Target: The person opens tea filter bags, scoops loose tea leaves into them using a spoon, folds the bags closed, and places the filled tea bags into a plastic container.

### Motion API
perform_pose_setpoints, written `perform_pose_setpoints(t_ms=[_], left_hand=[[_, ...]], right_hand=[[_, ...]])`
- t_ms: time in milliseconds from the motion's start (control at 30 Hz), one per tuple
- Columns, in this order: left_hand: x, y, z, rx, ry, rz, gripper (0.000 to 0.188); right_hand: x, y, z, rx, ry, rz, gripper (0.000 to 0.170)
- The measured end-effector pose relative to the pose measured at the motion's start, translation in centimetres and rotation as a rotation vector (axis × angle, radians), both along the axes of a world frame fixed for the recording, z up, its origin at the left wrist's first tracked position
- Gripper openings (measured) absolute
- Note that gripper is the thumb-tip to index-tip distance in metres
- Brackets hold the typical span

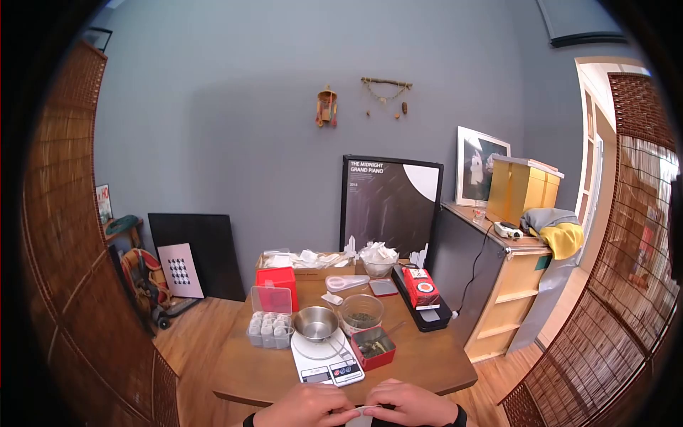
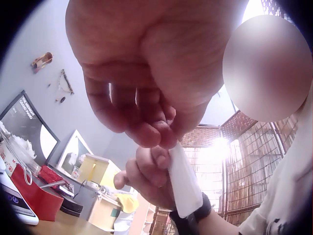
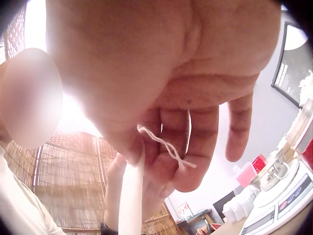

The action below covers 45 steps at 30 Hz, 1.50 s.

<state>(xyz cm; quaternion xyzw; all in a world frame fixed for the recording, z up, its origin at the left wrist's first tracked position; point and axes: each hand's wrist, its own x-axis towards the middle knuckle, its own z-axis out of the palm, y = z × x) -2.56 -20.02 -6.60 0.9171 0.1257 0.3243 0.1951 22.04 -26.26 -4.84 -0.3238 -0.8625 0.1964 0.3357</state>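
Observation:
Both hands are together at the table's front edge, holding a small white pouch (image 1: 359, 420) between them. My left hand (image 1: 307, 407) pinches its top with thumb and fingertips; in the left wrist view the pouch (image 2: 184, 183) hangs below the left hand (image 2: 151, 68). My right hand (image 1: 413, 403) pinches the other side of the top. A white string (image 3: 168, 145) lies across the fingers of the right hand (image 3: 171, 83) in the right wrist view. Just beyond the hands stands a white scale (image 1: 327, 363) with a steel bowl (image 1: 316, 324) on it.
On the table (image 1: 420, 359) are a red tin (image 1: 373, 347) with dried material, a glass bowl (image 1: 362, 310), a plastic box (image 1: 269, 334) of white pouches, a red container (image 1: 279, 283), and a red packet (image 1: 425, 287) on a black device. A cabinet (image 1: 509, 299) stands at the right.

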Motion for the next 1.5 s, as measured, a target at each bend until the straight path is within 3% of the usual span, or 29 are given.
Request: perform_pose_setpoints(t_ms=[567, 667, 833, 900, 967, 1067, 1267, 1500], left_hand=[[0.0, -0.1, -1.9, -0.270, -0.102, 0.051, 0.013], [0.4, -0.1, -2.0, -0.215, -0.229, 0.060, 0.013], [-0.2, 0.4, -2.5, -0.203, -0.215, 0.111, 0.013], [-0.4, 0.4, -2.7, -0.267, -0.236, 0.149, 0.013], [-0.3, 0.2, -2.5, -0.294, -0.253, 0.183, 0.014], [-0.4, 0.1, -2.9, -0.344, -0.287, 0.178, 0.014], [-0.8, 0.0, -3.1, -0.190, -0.277, 0.158, 0.015], [-0.7, -0.2, -3.6, -0.181, -0.319, 0.117, 0.016]], right_hand=[[-0.1, 1.4, -1.8, -0.030, -0.043, -0.074, 0.014], [-0.4, 1.5, -1.7, -0.024, 0.047, -0.074, 0.013], [-0.3, 1.5, -2.1, -0.011, 0.117, -0.114, 0.012], [-0.6, 1.4, -2.8, -0.092, 0.246, -0.224, 0.013], [-0.2, 1.7, -2.8, -0.115, 0.278, -0.201, 0.027], [-0.8, 1.8, -2.2, -0.156, 0.347, -0.142, 0.029], [-1.2, 1.5, -3.1, -0.096, 0.291, -0.136, 0.028], [-1.7, 1.6, -3.5, 0.128, 0.200, -0.149, 0.019]])
